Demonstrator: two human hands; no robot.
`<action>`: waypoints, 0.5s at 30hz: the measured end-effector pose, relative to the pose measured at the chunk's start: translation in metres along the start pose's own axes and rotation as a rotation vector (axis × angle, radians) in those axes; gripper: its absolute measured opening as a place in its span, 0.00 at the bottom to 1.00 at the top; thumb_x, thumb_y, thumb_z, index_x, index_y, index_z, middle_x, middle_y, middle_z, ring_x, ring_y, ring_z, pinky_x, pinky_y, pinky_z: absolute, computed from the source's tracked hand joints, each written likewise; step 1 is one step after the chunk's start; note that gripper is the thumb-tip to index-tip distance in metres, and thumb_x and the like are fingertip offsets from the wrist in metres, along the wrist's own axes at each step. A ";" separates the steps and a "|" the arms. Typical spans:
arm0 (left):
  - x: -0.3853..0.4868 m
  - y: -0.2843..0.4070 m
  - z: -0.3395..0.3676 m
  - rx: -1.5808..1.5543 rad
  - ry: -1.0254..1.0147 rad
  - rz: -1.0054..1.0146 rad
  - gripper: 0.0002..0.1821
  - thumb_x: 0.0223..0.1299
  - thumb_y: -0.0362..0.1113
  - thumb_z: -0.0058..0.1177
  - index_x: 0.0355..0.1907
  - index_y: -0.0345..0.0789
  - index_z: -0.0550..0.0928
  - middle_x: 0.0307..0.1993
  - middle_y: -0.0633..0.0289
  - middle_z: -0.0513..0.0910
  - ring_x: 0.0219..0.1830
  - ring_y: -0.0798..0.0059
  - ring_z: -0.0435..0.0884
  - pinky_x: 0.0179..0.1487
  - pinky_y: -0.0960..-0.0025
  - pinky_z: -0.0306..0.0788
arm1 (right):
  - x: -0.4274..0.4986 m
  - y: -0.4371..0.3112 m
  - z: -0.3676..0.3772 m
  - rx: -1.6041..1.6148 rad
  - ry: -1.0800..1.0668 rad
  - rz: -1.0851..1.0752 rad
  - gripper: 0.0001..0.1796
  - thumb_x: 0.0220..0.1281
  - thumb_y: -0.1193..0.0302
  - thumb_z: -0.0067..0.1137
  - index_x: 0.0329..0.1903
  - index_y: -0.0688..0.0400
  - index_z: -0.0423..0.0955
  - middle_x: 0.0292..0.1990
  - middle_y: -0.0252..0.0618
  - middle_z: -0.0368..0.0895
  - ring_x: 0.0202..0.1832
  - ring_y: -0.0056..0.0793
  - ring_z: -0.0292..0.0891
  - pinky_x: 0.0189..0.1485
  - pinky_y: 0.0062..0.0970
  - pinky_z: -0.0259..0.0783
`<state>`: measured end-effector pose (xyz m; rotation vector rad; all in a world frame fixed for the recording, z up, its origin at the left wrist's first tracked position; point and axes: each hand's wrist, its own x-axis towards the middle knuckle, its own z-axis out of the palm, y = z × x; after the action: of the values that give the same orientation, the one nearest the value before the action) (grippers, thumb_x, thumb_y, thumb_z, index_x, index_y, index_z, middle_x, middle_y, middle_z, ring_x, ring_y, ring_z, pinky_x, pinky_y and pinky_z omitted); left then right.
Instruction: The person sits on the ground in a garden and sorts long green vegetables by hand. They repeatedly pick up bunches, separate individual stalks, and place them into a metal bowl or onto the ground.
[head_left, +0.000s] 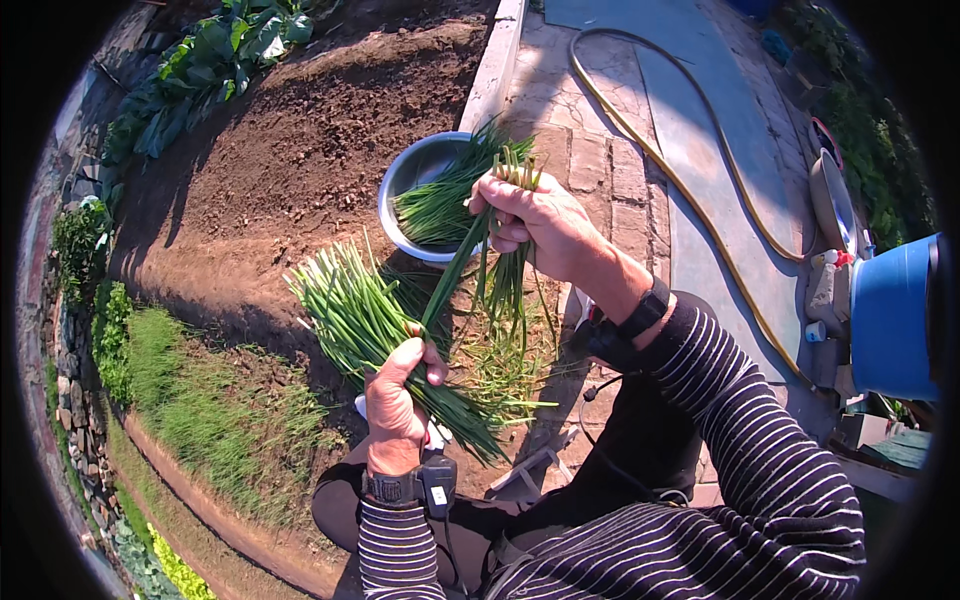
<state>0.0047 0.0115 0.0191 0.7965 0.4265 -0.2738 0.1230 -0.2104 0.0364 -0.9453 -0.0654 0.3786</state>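
My left hand (396, 409) grips a thick bunch of long green chive-like leaves (341, 307), pale cut ends pointing up and left, tips hanging toward my knees. Pinched in my right hand (544, 217) is a smaller bundle of limp leaves (506, 289), its stubby ends poking above the fist. From that fist a flat green strand (454, 281) runs taut down to the bunch near my left thumb; whether it wraps round the bunch is hidden. Just beyond both hands stands a round metal basin (385, 199) with more of the green leaves (435, 206) lying in it.
Loose leaf trimmings (499, 367) litter the ground below my right hand. Tilled soil (300, 142) and a grassy green bed (225, 420) lie left. A low concrete curb (491, 67) borders paving, where a yellow hose (675, 176) loops. A blue barrel (892, 319) stands far right.
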 end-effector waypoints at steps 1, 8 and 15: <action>-0.001 0.004 -0.003 -0.009 -0.022 0.037 0.10 0.61 0.31 0.54 0.45 0.33 0.77 0.28 0.64 0.76 0.25 0.75 0.72 0.34 0.73 0.68 | 0.002 -0.007 -0.009 0.063 -0.007 -0.044 0.13 0.71 0.64 0.54 0.34 0.61 0.76 0.19 0.21 0.60 0.20 0.10 0.55 0.25 0.17 0.57; 0.000 0.031 -0.030 -0.076 0.074 0.189 0.07 0.66 0.35 0.53 0.44 0.38 0.75 0.27 0.71 0.73 0.24 0.83 0.68 0.33 0.74 0.66 | 0.015 -0.041 -0.071 0.494 0.056 -0.151 0.16 0.75 0.61 0.46 0.38 0.59 0.75 0.18 0.24 0.63 0.21 0.13 0.57 0.26 0.20 0.61; -0.001 0.030 -0.029 -0.044 0.015 0.225 0.08 0.65 0.35 0.54 0.44 0.38 0.75 0.27 0.71 0.72 0.25 0.83 0.68 0.34 0.74 0.66 | 0.011 -0.044 -0.054 0.533 -0.210 -0.105 0.14 0.71 0.62 0.53 0.34 0.59 0.75 0.19 0.26 0.66 0.20 0.15 0.59 0.26 0.18 0.60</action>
<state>0.0077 0.0533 0.0209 0.7960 0.3525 -0.0484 0.1579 -0.2715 0.0384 -0.3727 -0.1949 0.3718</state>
